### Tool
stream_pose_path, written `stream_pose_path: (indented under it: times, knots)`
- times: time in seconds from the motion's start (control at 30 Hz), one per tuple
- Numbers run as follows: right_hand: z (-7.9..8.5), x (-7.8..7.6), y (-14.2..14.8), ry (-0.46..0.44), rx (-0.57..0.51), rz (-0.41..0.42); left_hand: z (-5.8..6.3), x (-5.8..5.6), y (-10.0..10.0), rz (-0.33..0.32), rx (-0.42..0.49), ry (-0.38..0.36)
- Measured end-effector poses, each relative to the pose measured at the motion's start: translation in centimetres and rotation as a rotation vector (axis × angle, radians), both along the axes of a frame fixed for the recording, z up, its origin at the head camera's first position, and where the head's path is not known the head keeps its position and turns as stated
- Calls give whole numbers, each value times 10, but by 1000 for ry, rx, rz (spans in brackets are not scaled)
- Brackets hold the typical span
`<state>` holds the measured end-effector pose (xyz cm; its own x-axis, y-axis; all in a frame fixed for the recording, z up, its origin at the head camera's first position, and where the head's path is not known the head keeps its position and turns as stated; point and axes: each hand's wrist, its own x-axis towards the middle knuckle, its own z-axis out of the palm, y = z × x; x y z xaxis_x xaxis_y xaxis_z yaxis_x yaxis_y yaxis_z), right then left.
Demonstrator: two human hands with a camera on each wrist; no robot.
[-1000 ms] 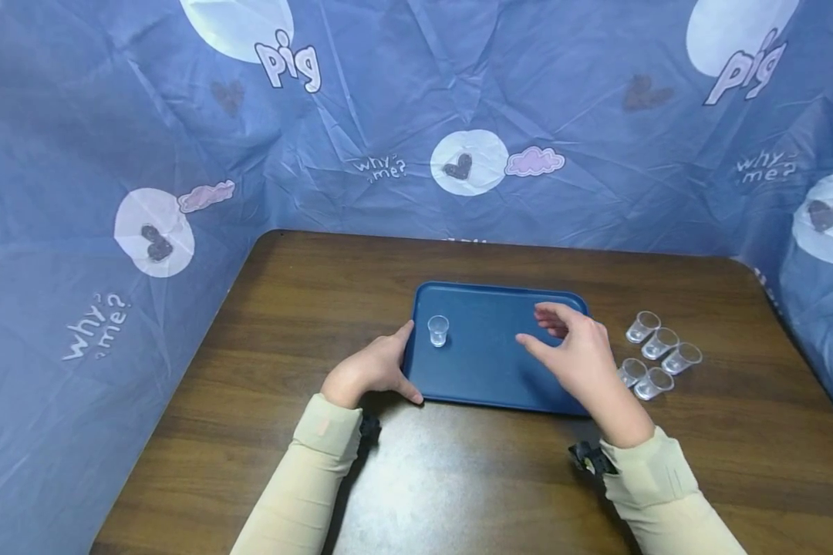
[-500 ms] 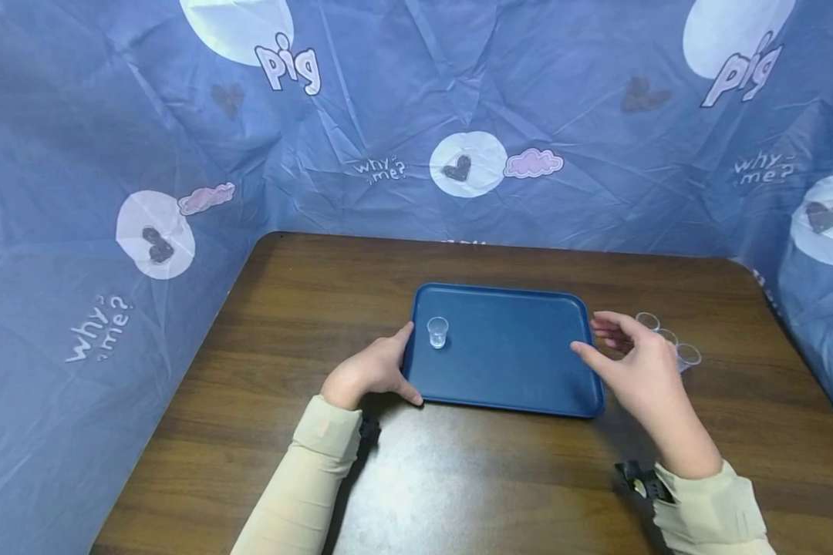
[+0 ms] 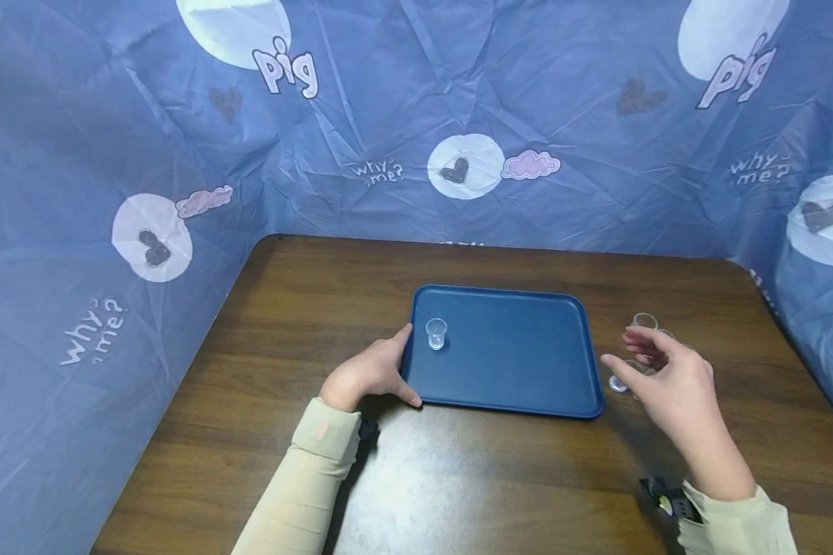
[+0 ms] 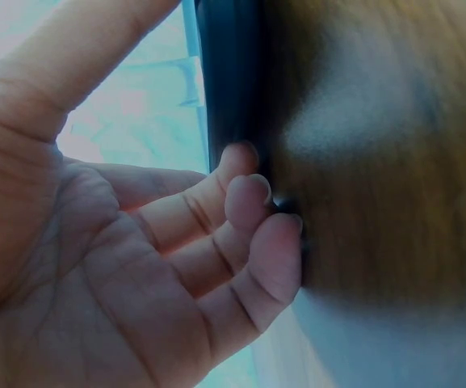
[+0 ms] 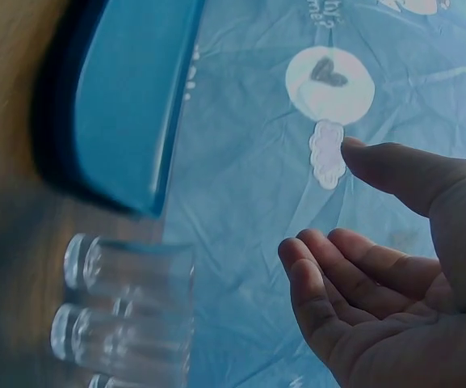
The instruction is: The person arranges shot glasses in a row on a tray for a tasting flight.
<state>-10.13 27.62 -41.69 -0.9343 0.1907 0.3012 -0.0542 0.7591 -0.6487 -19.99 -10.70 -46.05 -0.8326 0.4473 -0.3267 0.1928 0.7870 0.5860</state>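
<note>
A blue tray [image 3: 507,354] lies on the table. Toward its left end stands one small clear plastic cup [image 3: 436,334]. My left hand [image 3: 370,374] spreads across the tray's near-left corner, one finger along the left edge and the thumb at the front. In the left wrist view its fingertips [image 4: 249,202] rest beside the dark tray edge. My right hand [image 3: 673,385] hovers over the cups right of the tray, thumb and fingers apart, nothing between them. It partly hides those cups. Upright clear cups [image 5: 128,339] stand below the fingers in the right wrist view.
The wooden table [image 3: 319,277] ends at a wrinkled blue cloth backdrop [image 3: 361,100] behind and at the sides. The tray's raised right rim [image 5: 164,145] lies between the loose cups and the tray surface.
My right hand has moved right, from above the tray to over the group of cups, with its fingers still apart. The left hand, the tray and the cup on it keep their places.
</note>
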Motion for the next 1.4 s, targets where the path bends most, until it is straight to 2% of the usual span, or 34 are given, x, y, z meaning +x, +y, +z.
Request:
stream_pose_path:
  times: [0.23,0.57,0.93,1.27,1.4]
  knots:
    - [-6,8,17,13,-10,-31,1,1,0,-7,8,15]
    - [-16,18,40,-11,37,-57,2,1,-1,-9,10,12]
    - [-29,23,56,-112,73,-99,2,1,-1,-13,-2,14]
    - [-44,19,64,-204,52,-75,1,1,-1,-10,12,16]
    - [-52,18,68,-207,79,-69,1,2,0,-10,14,16]
